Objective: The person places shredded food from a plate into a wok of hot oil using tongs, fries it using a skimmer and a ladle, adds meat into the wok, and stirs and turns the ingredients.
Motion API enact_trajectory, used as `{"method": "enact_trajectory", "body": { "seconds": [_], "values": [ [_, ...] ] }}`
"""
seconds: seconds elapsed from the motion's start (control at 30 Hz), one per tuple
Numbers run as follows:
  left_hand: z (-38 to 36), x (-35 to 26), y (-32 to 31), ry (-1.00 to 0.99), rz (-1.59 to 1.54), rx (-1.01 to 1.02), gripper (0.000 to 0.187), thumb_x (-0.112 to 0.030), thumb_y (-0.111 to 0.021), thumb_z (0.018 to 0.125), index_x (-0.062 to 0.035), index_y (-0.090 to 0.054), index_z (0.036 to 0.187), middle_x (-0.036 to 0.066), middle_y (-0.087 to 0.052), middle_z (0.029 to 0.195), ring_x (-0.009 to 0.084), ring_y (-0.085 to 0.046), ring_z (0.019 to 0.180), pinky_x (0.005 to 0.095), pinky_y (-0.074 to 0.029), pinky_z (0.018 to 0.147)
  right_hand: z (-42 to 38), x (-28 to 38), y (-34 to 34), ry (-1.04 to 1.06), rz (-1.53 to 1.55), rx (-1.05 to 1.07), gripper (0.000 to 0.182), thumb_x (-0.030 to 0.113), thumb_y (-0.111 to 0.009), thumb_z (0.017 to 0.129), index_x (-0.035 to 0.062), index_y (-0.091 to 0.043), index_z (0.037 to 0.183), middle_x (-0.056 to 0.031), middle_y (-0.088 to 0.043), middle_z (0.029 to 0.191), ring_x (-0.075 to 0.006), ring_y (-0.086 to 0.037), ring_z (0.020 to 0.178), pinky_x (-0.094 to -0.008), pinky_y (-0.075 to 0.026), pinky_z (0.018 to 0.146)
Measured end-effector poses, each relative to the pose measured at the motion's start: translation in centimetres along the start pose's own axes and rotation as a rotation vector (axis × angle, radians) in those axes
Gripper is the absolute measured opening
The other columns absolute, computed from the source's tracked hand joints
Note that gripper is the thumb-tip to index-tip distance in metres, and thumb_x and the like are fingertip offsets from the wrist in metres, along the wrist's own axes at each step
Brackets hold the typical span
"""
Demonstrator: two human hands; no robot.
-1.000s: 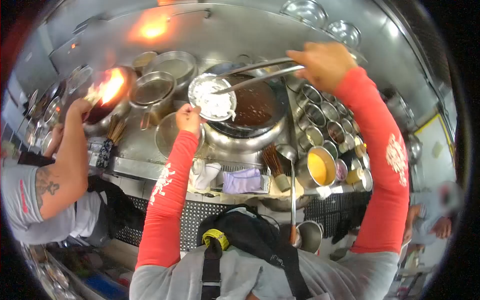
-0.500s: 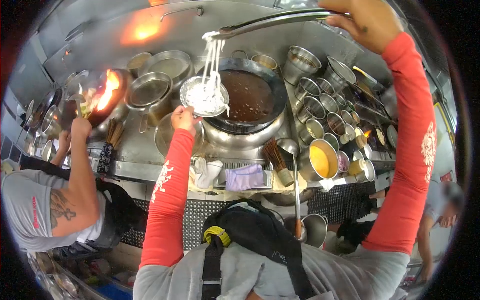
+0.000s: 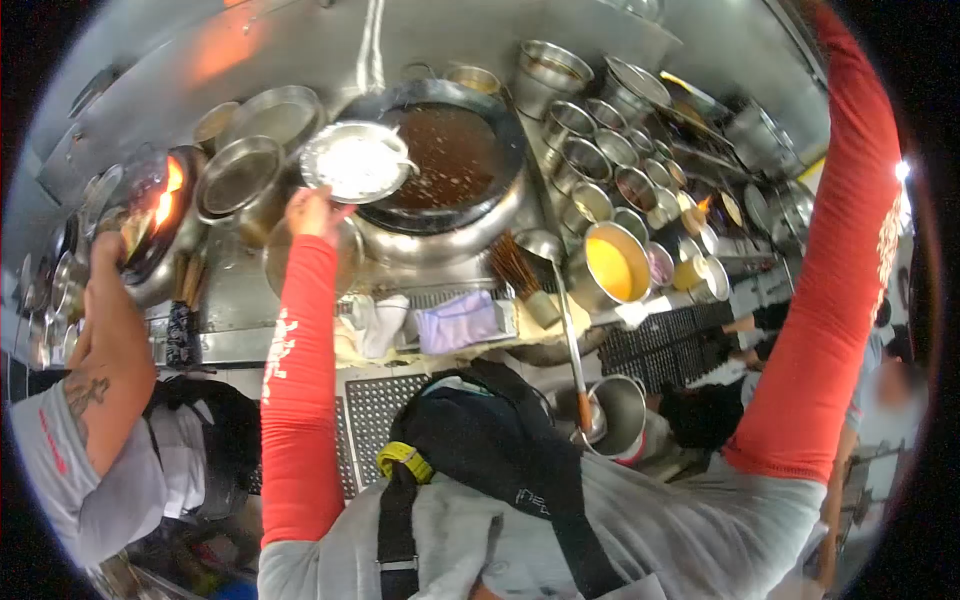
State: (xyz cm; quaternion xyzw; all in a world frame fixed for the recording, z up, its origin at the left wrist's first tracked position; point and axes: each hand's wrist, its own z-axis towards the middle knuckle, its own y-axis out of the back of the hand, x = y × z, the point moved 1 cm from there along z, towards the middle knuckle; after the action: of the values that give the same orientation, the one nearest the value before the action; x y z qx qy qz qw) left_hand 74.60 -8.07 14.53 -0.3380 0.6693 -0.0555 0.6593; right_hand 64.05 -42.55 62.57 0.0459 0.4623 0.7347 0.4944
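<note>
Fingers of the left hand [image 3: 312, 212] pinch the near rim of a round metal plate [image 3: 355, 162] with a bit of white food on it. That plate hangs partly over the big wok [image 3: 450, 160] of brown liquid, at about 9 o'clock on the wok's edge. Its far edge sits just above the brown liquid.

At 10 o'clock from the plate are two metal pans [image 3: 240, 175], close to it, with only a small gap between them. At 6 o'clock from the hand lies a metal bowl [image 3: 290, 262], just under the wrist.

At 3 o'clock from the wok stand rows of small metal pots [image 3: 600, 160], packed tight. One bigger pot of yellow sauce [image 3: 612, 268] sits at 5 o'clock. A long ladle [image 3: 560, 320] leans across the counter's front edge there.

Up goes the right arm in its red sleeve [image 3: 830, 300], off the top of the picture. Its hand is out of sight, so I cannot tell what those fingers do.

At 9 o'clock, another person's arm [image 3: 105, 340] reaches to a wok with flames [image 3: 160, 215]. Open room is mostly above the big wok.
</note>
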Motion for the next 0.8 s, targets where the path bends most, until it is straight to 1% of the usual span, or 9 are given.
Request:
{"method": "enact_trajectory", "body": {
  "seconds": [0.07,0.23,0.27,0.33,0.37,0.53,0.57,0.77,0.8],
  "values": [
    [-1.0,-0.9,0.0,0.009,0.028,0.009,0.003,0.0,-0.053,0.078,-0.0022,-0.055,0.078,0.009,-0.058,0.081,0.0213,-0.058,0.072,0.0461,-0.057,0.065,0.0,-2.4,-0.4,0.005,0.181,0.027,0.028,0.02,-0.064,0.078,0.0031,-0.066,0.101,-0.0164,-0.067,0.09,-0.0251,-0.065,0.076,-0.0361,-0.05,0.071],
    [-2.4,-2.4,0.4,0.008,0.005,0.021,0.003,0.001,-0.052,0.079,-0.0016,-0.054,0.08,0.011,-0.058,0.082,0.0222,-0.058,0.072,0.046,-0.057,0.065,-0.7,-1.8,-4.3,-0.013,-0.503,0.231,0.024,0.026,-0.06,0.08,0.0058,-0.068,0.09,-0.0157,-0.067,0.087,-0.0299,-0.064,0.075,-0.04,-0.05,0.07],
    [-2.7,-2.7,0.3,0.002,0.008,0.024,0.003,0.001,-0.051,0.079,-0.0016,-0.053,0.08,0.011,-0.058,0.082,0.0221,-0.058,0.071,0.0453,-0.057,0.064,-1.3,-2.8,-7.4,-0.056,-0.343,0.201,0.021,0.027,-0.058,0.08,0.0086,-0.068,0.084,-0.0162,-0.065,0.082,-0.0327,-0.063,0.074,-0.0427,-0.049,0.067],
    [-1.8,-2.9,1.2,-0.017,0.023,0.018,0.003,0.001,-0.051,0.08,-0.0019,-0.053,0.078,0.011,-0.058,0.082,0.0211,-0.057,0.07,0.0433,-0.057,0.061,-2.4,0.3,-12.2,-0.36,-0.497,0.344,0.018,0.025,-0.057,0.079,0.0116,-0.068,0.084,-0.0161,-0.064,0.077,-0.0332,-0.062,0.071,-0.0434,-0.049,0.064],
    [-3.8,-4.4,-0.2,-0.043,0.043,-0.028,0.012,0.0,-0.054,0.077,-0.0061,-0.048,0.068,0.004,-0.05,0.068,0.0155,-0.052,0.062,0.0392,-0.056,0.055,-3.8,-1.4,-16.1,-0.236,-0.35,0.372,0.03,0.038,-0.059,0.082,0.0186,-0.064,0.104,-0.0099,-0.067,0.091,-0.0282,-0.063,0.087,-0.0421,-0.05,0.073],
    [-4.5,-5.9,-0.7,-0.078,0.031,-0.007,0.012,-0.001,-0.054,0.077,-0.0076,-0.048,0.068,0.004,-0.053,0.071,0.0181,-0.057,0.067,0.0426,-0.055,0.059,-6.4,2.3,-26.1,-0.396,-0.193,0.613,0.032,0.034,-0.061,0.078,0.0075,-0.066,0.095,-0.0144,-0.065,0.101,-0.0306,-0.064,0.092,-0.0417,-0.05,0.082],
    [-5.1,-6.6,-1.1,-0.091,0.036,-0.015,0.013,-0.003,-0.055,0.077,-0.0073,-0.048,0.068,0.004,-0.054,0.07,0.0183,-0.057,0.064,0.0415,-0.055,0.057,-6.6,2.6,-27.0,-0.385,-0.233,0.669,0.031,0.039,-0.06,0.08,0.0147,-0.067,0.098,-0.0128,-0.065,0.102,-0.0312,-0.062,0.095,-0.0424,-0.049,0.084],
    [-3.3,-6.3,0.7,-0.175,0.125,-0.106,0.019,-0.004,-0.058,0.073,-0.0073,-0.043,0.061,0.005,-0.052,0.064,0.0166,-0.055,0.058,0.0358,-0.053,0.049,-4.3,3.4,-18.5,-0.333,-0.174,0.578,0.036,0.037,-0.06,0.081,0.0078,-0.064,0.101,-0.013,-0.066,0.097,-0.0298,-0.063,0.093,-0.0419,-0.05,0.08],
    [-2.7,-6.1,1.3,-0.147,0.158,-0.064,0.011,-0.001,-0.055,0.076,-0.0052,-0.049,0.069,0.007,-0.058,0.073,0.0195,-0.061,0.064,0.0382,-0.056,0.054,-4.0,4.4,-16.1,-0.268,-0.184,0.539,0.035,0.037,-0.061,0.081,0.0082,-0.064,0.101,-0.0132,-0.066,0.095,-0.0295,-0.063,0.092,-0.0421,-0.05,0.078]
  ]
}}
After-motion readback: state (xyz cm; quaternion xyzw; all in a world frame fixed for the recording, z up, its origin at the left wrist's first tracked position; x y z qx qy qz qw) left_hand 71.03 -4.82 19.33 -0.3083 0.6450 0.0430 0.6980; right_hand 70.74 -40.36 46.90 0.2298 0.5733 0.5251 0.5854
